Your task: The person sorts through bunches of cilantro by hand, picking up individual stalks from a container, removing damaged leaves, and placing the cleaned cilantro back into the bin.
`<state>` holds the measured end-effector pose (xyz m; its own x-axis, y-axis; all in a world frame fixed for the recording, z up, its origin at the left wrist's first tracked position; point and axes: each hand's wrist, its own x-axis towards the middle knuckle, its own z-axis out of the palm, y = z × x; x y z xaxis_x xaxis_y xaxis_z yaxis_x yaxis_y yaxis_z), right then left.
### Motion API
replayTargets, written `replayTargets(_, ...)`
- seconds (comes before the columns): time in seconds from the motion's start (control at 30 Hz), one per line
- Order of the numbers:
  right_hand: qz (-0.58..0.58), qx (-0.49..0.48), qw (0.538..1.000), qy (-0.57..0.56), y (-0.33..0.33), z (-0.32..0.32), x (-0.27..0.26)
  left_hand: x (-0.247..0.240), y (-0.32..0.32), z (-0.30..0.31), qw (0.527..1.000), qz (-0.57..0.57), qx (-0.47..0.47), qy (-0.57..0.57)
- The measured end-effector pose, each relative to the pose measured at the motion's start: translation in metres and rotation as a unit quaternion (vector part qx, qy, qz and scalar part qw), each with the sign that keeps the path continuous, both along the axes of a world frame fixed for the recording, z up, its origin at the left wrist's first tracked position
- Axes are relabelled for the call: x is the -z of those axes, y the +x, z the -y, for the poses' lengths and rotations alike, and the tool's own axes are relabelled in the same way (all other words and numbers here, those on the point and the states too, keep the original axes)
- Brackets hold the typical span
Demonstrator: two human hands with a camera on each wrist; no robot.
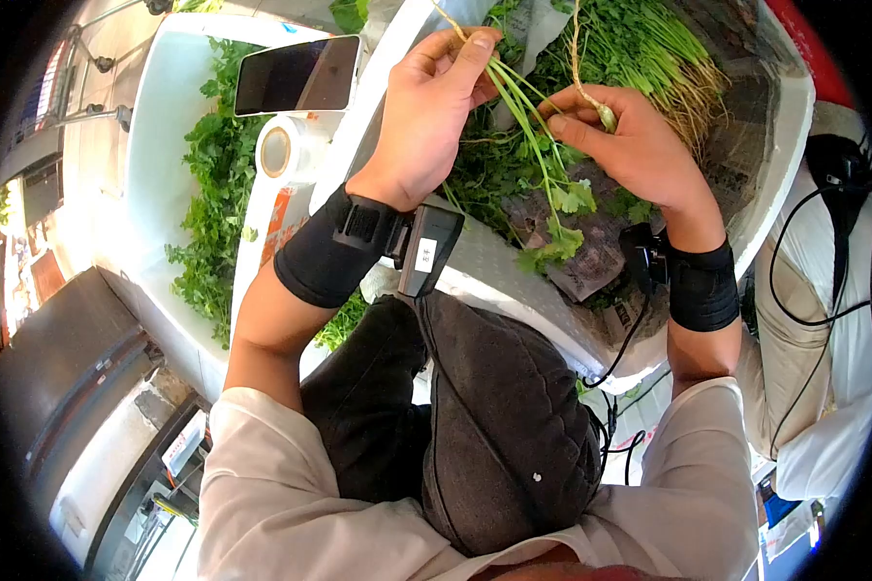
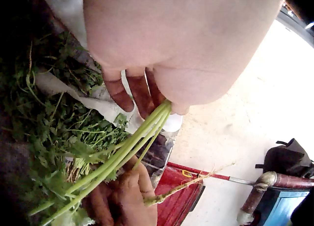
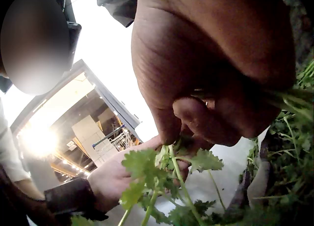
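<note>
My left hand (image 1: 421, 111) pinches a coriander plant (image 1: 531, 131) between thumb and fingers near its root end; the thin pale root sticks out above the hand. Its long green stems slant down to leafy tips (image 1: 562, 242). To the right, my right hand (image 1: 635, 140) holds a second root piece (image 1: 607, 118) in its curled fingers, with the root pointing up. Its thumb and forefinger meet beside the stems of the first plant. In the left wrist view, that root piece (image 2: 179, 187) pokes out of the right hand. The right fingers partly hide the leaves in the right wrist view.
A white foam box (image 1: 794, 126) under my hands holds rooted coriander bunches (image 1: 649, 48) and dark crumpled sheeting (image 1: 581, 247). At left, a white tub (image 1: 155, 145) contains more greens (image 1: 213, 174). A phone (image 1: 300, 76) and a white roll (image 1: 279, 147) lie between. Someone's legs (image 1: 804, 320) are at right.
</note>
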<state>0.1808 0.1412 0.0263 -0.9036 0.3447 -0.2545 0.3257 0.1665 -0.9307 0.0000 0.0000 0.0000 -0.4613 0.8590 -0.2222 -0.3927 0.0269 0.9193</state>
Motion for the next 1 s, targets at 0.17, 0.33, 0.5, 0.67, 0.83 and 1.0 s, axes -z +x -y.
replayTargets(0.17,0.0,0.016,1.0,0.014,0.002,0.002,0.003,-0.007,0.008,-0.002,0.999,0.035,0.016,-0.022)
replayTargets(0.33,0.067,0.035,0.997,-0.016,-0.001,-0.001,-0.018,-0.002,0.007,-0.001,0.997,0.029,0.063,-0.031)
replayTargets(0.5,0.008,0.079,0.995,-0.054,0.001,0.001,0.003,-0.005,0.006,-0.001,0.993,0.105,0.044,-0.005)
replayTargets(0.67,-0.027,0.061,0.987,0.145,0.003,-0.006,0.018,-0.002,0.004,-0.002,0.991,0.124,0.044,0.031)
replayTargets(0.83,-0.062,0.055,0.989,0.12,0.001,0.0,0.014,-0.006,0.005,-0.003,0.99,0.128,0.041,0.042)
replayTargets(1.0,-0.032,0.044,0.995,0.08,0.001,0.0,0.006,-0.004,0.004,-0.002,0.99,0.12,0.044,0.053)
